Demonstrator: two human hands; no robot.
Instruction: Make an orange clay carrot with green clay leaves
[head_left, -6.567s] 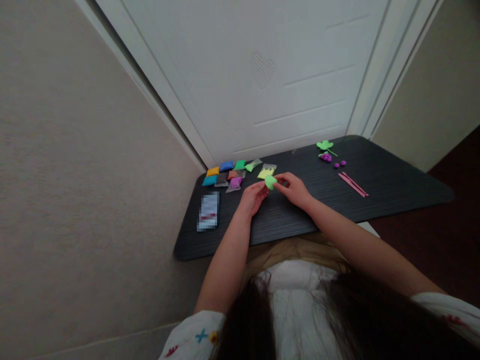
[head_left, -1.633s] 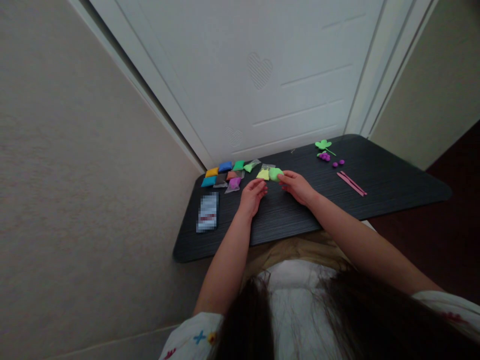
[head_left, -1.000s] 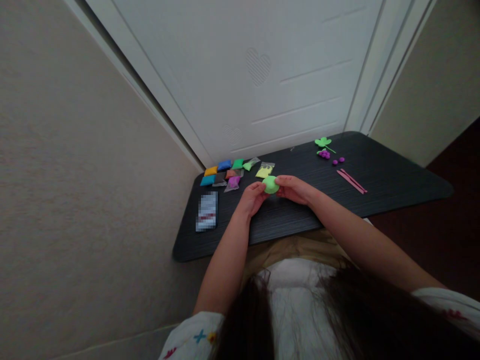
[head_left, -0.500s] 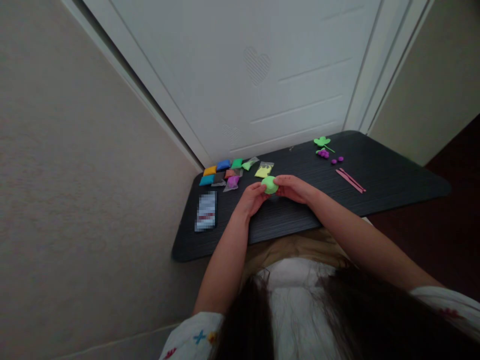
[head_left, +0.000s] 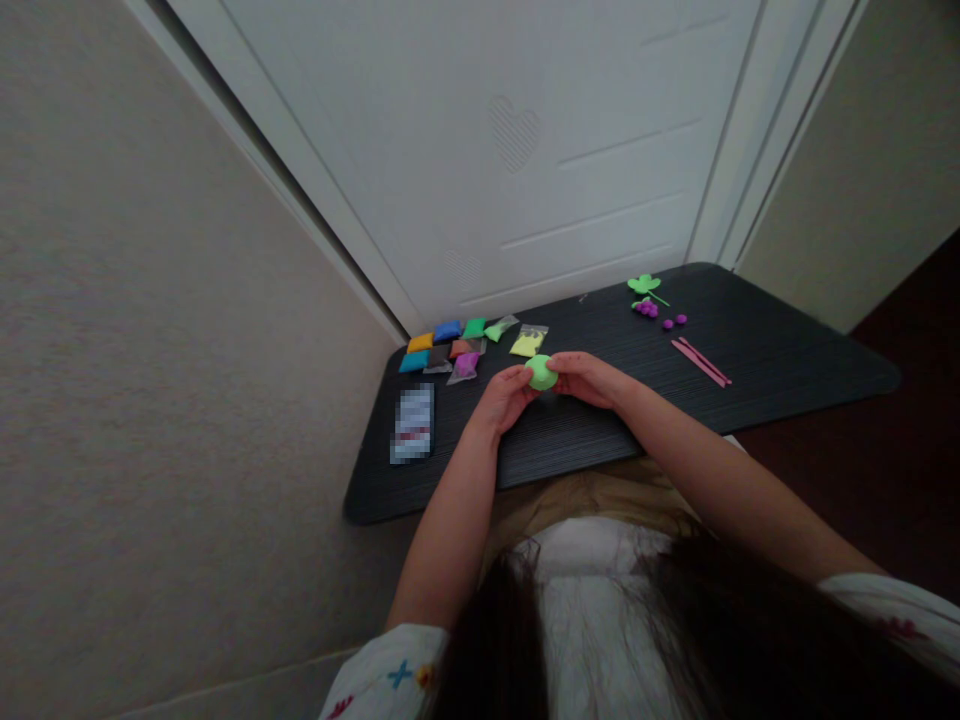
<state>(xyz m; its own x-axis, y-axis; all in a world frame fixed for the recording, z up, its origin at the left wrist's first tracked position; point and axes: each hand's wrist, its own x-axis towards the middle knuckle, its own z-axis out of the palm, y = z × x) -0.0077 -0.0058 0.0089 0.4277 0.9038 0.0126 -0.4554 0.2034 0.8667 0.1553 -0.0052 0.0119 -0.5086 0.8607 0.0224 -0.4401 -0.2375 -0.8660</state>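
A rounded, flattened piece of light green modelling clay (head_left: 541, 373) is held between my two hands, above the near middle of the table. My left hand (head_left: 507, 398) grips its left edge, thumb on the near face. On the opposite edge my right hand (head_left: 587, 379) pinches it the same way; the fingers behind the clay are partly hidden. Just beyond the clay lies a clear packet of yellow clay (head_left: 529, 340).
Several packets of coloured clay, among them a purple one (head_left: 465, 366), lie at the table's left back. A phone (head_left: 412, 424) rests nearer. Rightward are a green clover shape (head_left: 644, 285), small purple balls (head_left: 646, 308) and pink tools (head_left: 700, 361). A white door (head_left: 600, 120) stands behind the dark table (head_left: 795, 350).
Almost nothing differs. The green clay and both hands sit nearly where they were, still gripping it from either side.
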